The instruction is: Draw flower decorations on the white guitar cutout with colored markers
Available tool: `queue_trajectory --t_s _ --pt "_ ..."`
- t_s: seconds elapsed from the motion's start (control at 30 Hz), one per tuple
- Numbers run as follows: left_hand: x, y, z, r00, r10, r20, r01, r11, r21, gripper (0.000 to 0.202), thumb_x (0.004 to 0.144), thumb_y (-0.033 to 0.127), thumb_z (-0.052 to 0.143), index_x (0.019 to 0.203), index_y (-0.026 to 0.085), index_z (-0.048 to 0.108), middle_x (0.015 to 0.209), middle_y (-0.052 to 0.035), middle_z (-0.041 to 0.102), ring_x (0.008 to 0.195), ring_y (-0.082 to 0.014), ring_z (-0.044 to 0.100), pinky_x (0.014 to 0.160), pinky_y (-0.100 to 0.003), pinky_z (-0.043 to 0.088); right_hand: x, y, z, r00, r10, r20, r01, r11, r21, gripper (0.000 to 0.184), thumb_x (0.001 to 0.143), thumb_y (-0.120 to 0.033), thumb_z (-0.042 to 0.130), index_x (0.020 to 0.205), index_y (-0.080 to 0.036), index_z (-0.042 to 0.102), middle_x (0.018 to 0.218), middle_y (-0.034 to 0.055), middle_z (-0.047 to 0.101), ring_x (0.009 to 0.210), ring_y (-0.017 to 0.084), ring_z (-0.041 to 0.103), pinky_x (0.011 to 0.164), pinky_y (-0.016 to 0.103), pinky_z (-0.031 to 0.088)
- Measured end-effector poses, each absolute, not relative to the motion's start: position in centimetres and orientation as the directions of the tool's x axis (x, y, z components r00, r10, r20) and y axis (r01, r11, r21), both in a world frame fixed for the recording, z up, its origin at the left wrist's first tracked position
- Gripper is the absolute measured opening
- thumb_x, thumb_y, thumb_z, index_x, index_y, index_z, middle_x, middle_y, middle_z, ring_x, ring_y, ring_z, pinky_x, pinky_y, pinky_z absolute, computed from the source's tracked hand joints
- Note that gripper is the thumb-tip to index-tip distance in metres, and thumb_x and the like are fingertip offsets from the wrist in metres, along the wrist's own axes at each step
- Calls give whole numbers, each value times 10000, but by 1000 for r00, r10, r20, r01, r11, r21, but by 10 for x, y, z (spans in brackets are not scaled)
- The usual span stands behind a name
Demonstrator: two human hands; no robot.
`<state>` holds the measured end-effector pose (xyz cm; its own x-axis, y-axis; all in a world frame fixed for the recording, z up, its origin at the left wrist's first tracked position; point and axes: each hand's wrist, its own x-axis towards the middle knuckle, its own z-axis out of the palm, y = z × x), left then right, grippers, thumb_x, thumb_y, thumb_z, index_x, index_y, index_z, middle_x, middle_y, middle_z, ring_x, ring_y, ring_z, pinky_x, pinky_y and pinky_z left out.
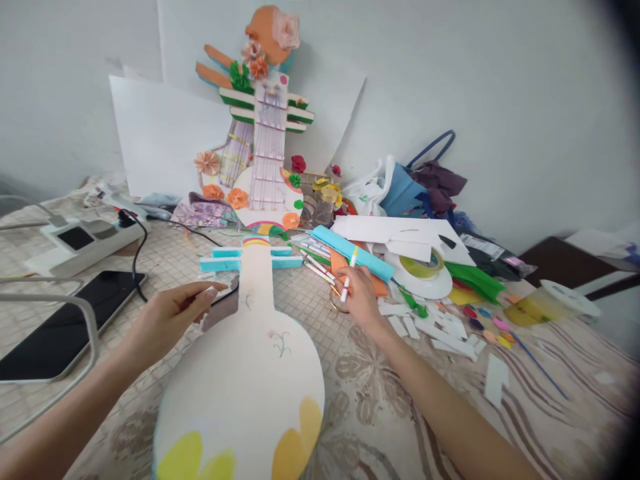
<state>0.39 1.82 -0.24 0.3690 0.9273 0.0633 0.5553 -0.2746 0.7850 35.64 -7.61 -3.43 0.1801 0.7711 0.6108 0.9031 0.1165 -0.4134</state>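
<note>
My right hand [361, 299] grips a white marker [349, 275] with a yellow end pointing up, beside a bunch of other markers [318, 267]. My left hand [175, 312] is pinched around a small white scrap [214, 292], just left of a white board cutout's neck. That cutout [225, 373], shaped like a round-bodied string instrument, lies in front of me. Yellow and orange petals are coloured along its lower edge, and a small flower is drawn near the top of the body. Blue pegs [287, 263] stick out from both sides of its neck.
Against the wall stands a decorated instrument model [270, 140] with paper flowers and strings. A phone [70, 327] and a power strip [85, 241] with cables lie at left. To the right are tape [421, 263], white board offcuts [445, 327], a paintbrush [540, 367] and a plastic tub [553, 303].
</note>
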Motion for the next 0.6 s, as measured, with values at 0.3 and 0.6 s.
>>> queue_trajectory --t_s 0.3,0.6 --pt "4 17 3 393 919 22 568 -262 780 637 824 639 464 1153 146 696 605 13 550 614 -182 507 594 -287 352 351 -47 -44 69 856 513 989 10 -150 216 818 -86 572 991 -185 657 916 118 685 1000 306 488 832 394 383" --pt "6 16 4 388 922 10 564 -246 788 630 822 631 478 1150 140 698 591 13 553 579 -167 477 560 -283 330 349 -60 -48 85 869 488 991 -24 -128 174 841 -142 595 995 -207 642 888 65 699 962 272 525 803 359 365"
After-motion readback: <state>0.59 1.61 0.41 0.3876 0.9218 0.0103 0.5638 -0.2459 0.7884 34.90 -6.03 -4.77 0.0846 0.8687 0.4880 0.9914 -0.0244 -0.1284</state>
